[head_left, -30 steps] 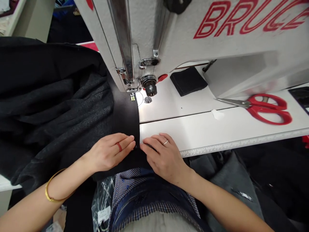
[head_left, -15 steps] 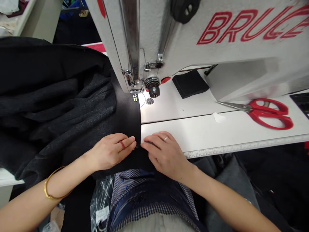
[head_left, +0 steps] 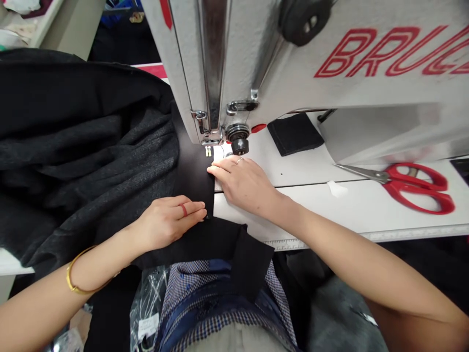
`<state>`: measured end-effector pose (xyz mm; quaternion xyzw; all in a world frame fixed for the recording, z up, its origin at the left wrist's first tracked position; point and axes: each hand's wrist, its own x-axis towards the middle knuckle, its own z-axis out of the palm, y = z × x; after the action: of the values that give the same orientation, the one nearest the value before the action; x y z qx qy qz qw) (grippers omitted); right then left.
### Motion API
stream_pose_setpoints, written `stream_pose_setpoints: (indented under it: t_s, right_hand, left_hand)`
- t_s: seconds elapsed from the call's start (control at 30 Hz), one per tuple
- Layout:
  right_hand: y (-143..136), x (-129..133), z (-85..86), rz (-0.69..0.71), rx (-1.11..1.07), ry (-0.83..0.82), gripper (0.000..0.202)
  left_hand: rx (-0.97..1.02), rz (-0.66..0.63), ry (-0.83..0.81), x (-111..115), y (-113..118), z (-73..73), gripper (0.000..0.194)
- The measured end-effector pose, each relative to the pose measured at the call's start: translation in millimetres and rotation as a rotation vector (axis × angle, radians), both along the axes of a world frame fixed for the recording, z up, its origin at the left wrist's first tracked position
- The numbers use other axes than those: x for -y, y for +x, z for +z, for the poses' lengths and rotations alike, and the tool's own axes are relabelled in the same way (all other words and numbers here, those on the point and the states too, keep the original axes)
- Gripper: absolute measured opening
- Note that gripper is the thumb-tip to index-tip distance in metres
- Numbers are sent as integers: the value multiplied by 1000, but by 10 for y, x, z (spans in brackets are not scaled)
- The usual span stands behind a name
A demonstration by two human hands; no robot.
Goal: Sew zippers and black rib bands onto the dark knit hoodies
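Observation:
Black fabric (head_left: 194,181) lies across the left of the sewing machine bed, its straight edge under the presser foot (head_left: 208,151). My left hand (head_left: 172,220) rests flat on the fabric near the table's front, fingers stretched out and close together, thumb hidden. At the fabric's right edge, just in front of the presser foot, my right hand (head_left: 244,183) has its fingertips closed on the border. A loose end of black strip (head_left: 252,259) hangs over my lap below the left hand.
The white machine head (head_left: 351,54) stands over the work. Behind my right hand lies a folded black piece (head_left: 296,133). Red-handled scissors (head_left: 417,188) and a white scrap (head_left: 336,189) lie to the right. A ruler tape (head_left: 395,234) runs along the front edge.
My right hand has moved up along the fabric edge from beside the left hand to near the presser foot. The strip's end now shows over the lap. My left hand has barely moved.

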<state>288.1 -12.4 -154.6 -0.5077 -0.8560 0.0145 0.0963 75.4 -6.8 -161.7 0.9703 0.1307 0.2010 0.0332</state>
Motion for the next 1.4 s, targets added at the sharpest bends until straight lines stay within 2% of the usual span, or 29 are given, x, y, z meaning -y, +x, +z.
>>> stream_pose_setpoints:
  t_s: [0.17,0.27,0.43,0.57,0.7,0.83,0.93,1.0,1.17,1.27,1.4]
  right_hand:
    - [53,-210,6,-14,14,-3,28]
    - [58,-249,73,-21,29,-15,24]
    - [-18,98,231,94,23,-121,20]
    - [40,283,117,101,-8,-73,23]
    - [254,121,-22,206,-81,-20,26]
    - [325,-28,120,170,-31,-57,21]
    - [234,-78,238,234,-36,-91,18]
    - [163,-117,226,277,-35,-89,16]
    - [97,-201,5,220,-123,-24,18]
    - [88,-207,-59,157,-193,24,19]
    - [57,-203,-58,55,-232,88,15]
  left_hand:
    - [15,29,36,-126,101,-29,17]
    - [45,49,46,-179,162,-34,14]
    - [43,77,30,-191,198,-22,13]
    - [59,98,31,-234,222,-27,14]
    - [63,120,34,-354,260,-34,15]
    - [49,130,16,-449,286,-25,16]
    - [46,139,-15,-471,293,-17,14]
    - [48,146,-49,-474,290,-13,13]
    - [27,156,-130,-477,261,-5,14]
    - [29,162,-34,-493,214,4,17]
    - [0,164,96,-542,119,58,17]
